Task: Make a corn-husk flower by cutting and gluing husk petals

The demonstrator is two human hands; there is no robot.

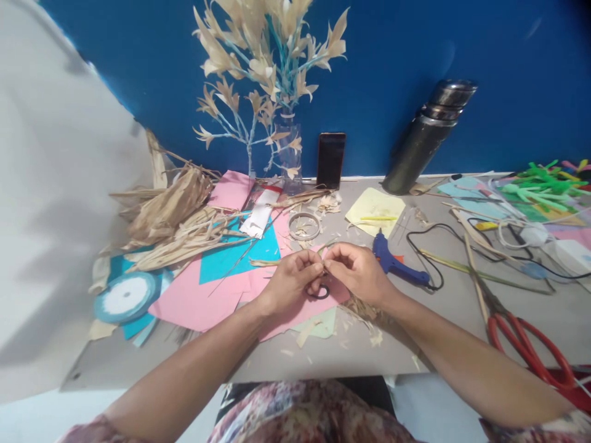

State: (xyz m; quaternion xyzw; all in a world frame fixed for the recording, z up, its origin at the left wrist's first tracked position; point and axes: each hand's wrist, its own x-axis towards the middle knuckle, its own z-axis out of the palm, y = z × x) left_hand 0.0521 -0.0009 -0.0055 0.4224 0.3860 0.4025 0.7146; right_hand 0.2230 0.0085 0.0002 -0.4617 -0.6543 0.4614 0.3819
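Over the pink paper [217, 295], my left hand [295, 277] and my right hand [353, 271] meet with curled fingers. Thumbs and fingertips of both are pinched together around something too small to make out. A pale dried strip [263, 263] emerges to the left of my left hand; whether it is held or lies beneath cannot be told. Just under the fingers shows a black scissor handle [321, 293], the rest mostly covered. To the right of my right hand lies a blue glue gun [399, 264]. A tape roll [305, 236] rests beyond the hands.
Dried husks [170, 209] and a ribbon spool [125, 296] occupy the left. Husk flowers stand in a clear bottle [290, 147], near a phone [331, 160] and a leaning flask [425, 141]. Red-handled scissors [521, 338], a black cord [450, 227] and green pipe cleaners [542, 191] are at right.
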